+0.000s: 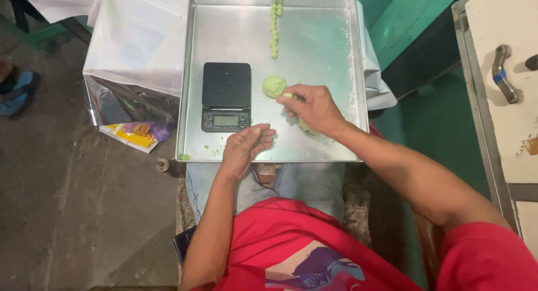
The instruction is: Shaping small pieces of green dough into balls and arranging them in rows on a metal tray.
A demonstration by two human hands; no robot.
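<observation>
- Head view: a metal tray (pixel 330 55) rests across the person's lap, with a black digital scale (pixel 226 96) on its near left part
- The right hand (pixel 312 107) reaches over the tray, thumb and forefinger pressed together on a small green bit of dough (pixel 287 95), just beside a round green dough lump (pixel 274 86) lying to the right of the scale
- More pale dough shows partly hidden under that hand's heel
- The left hand (pixel 245 147) hovers at the tray's near edge below the scale, palm up, fingers curled loosely together; whether it holds anything I cannot tell
- A row of small green dough balls (pixel 275 26) runs along the tray's far middle
</observation>
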